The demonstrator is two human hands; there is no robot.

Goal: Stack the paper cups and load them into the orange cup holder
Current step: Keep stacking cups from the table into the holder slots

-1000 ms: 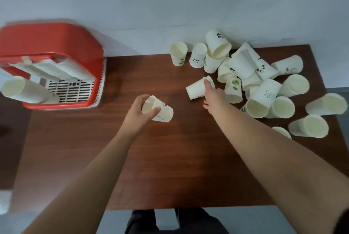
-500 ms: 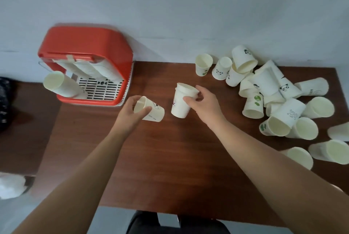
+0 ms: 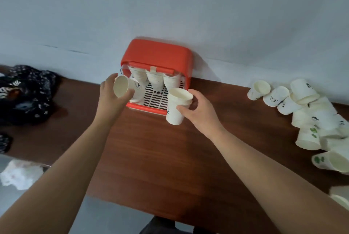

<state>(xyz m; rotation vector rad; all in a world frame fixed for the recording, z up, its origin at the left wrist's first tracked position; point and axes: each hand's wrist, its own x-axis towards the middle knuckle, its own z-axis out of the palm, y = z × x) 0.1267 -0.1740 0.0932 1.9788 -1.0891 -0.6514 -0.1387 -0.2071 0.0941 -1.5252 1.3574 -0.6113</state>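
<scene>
I am watching the left hand [image 3: 110, 99] gripping a tilted cup [image 3: 121, 86] and the right hand [image 3: 201, 110] gripping an upright cup [image 3: 175, 107], both just before the orange holder [image 3: 156, 54] at twelve o'clock; loose cups [image 3: 309, 118] are lying at three o'clock.

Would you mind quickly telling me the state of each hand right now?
Left hand: grips a tilted paper cup, its mouth facing the camera.
Right hand: grips an upright paper cup in front of the orange cup holder.
</scene>
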